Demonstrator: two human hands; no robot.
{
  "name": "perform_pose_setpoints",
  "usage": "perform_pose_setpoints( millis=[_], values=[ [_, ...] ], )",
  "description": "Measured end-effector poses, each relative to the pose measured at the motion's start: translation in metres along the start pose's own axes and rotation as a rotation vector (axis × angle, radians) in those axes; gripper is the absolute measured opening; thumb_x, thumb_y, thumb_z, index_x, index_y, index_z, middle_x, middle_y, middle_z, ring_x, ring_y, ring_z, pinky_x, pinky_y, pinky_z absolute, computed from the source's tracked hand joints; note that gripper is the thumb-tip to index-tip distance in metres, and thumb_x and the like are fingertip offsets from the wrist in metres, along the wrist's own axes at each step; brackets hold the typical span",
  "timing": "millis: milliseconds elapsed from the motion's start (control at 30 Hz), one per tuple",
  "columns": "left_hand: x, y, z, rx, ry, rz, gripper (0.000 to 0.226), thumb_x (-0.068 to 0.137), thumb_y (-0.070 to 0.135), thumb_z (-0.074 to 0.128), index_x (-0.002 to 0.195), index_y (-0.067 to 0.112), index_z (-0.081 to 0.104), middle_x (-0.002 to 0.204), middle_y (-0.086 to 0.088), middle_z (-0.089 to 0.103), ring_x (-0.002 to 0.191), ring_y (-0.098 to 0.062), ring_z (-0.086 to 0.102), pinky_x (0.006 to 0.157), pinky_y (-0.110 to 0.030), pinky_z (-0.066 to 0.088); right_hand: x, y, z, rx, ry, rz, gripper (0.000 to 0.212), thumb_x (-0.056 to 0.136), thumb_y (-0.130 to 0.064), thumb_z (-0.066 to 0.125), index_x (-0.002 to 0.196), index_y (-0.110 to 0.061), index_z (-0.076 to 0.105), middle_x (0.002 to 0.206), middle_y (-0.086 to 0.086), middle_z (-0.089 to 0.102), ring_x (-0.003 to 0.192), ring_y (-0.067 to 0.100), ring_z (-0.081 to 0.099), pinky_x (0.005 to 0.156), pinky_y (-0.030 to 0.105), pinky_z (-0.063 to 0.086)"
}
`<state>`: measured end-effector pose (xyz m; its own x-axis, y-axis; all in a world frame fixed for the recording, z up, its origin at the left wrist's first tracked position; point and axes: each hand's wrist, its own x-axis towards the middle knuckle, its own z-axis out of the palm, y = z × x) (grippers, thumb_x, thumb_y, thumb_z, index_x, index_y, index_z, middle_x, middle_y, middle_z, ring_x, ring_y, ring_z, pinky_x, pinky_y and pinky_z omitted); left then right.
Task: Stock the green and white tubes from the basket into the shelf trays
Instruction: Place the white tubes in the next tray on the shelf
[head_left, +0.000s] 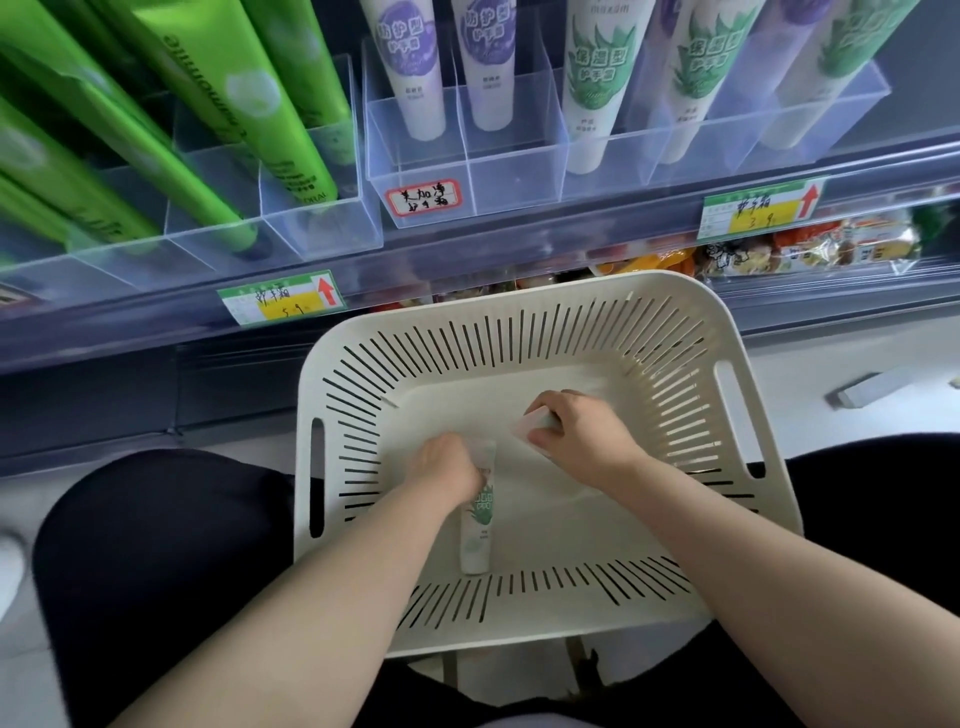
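1. I am closing my left hand (447, 465) around the upper end of a white plastic tube with a green leaf print (479, 525), which is lying lengthwise on the floor of the cream slotted plastic basket (524, 306); gripping near one end should let me lift it upright for the tray.
2. My right hand (582, 426) is curling over a second pale tube (532, 422) lying further back in the basket. My fingers are wrapped round it, though how firmly I cannot tell, since my knuckles are hiding most of it.
3. I am working both hands at once, I judge, so that two tubes go up in one trip.
4. The basket is resting on my lap, just below the shelf, keeping the reach short.
5. Above, the clear acrylic divided shelf tray (511, 179) is holding matching green-and-white tubes (597, 88) standing cap down beside purple-printed tubes (408, 62); its front compartments are showing room.
6. To the left, bright green tubes (218, 104) are filling a separate tray.
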<state>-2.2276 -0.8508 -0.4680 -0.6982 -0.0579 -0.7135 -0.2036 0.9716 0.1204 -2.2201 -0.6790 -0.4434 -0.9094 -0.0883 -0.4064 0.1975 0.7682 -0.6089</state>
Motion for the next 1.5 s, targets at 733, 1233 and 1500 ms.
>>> perform_pose_setpoints(
  millis=[733, 1233, 1500],
  values=[
    [-0.124, 0.014, -0.141, -0.184, 0.68, 0.677, 0.022, 0.092, 0.014, 0.057, 0.112, 0.022, 0.06, 0.107, 0.0, 0.063, 0.095, -0.022, 0.056, 0.077, -0.033, 0.044, -0.059, -0.088, -0.107, -0.26, 0.525, -0.326, 0.022, 0.089, -0.019, 0.056, 0.109, -0.02, 0.066, 0.109, 0.002, 0.063, 0.101, 0.026, 0.056, 0.073, 0.034, 0.044],
    [-0.176, 0.053, -0.306, -0.194, 1.101, 0.732, 0.024, 0.087, 0.006, 0.057, 0.105, 0.02, 0.061, 0.105, -0.001, 0.063, 0.091, -0.021, 0.055, 0.076, -0.033, 0.044, -0.056, -0.203, -0.231, -0.352, 0.931, -0.49, 0.022, 0.091, -0.013, 0.048, 0.109, -0.018, 0.061, 0.101, 0.004, 0.061, 0.096, 0.029, 0.048, 0.068, 0.035, 0.034],
    [-0.131, 0.068, -0.305, -0.052, 0.942, 0.627, 0.025, 0.085, 0.005, 0.06, 0.107, 0.017, 0.06, 0.105, -0.009, 0.062, 0.096, -0.03, 0.058, 0.079, -0.042, 0.051, -0.015, -0.204, -0.226, -0.483, 0.865, -0.423, 0.018, 0.093, -0.02, 0.048, 0.108, -0.022, 0.059, 0.101, -0.001, 0.064, 0.1, 0.027, 0.045, 0.077, 0.037, 0.031]
  ],
)
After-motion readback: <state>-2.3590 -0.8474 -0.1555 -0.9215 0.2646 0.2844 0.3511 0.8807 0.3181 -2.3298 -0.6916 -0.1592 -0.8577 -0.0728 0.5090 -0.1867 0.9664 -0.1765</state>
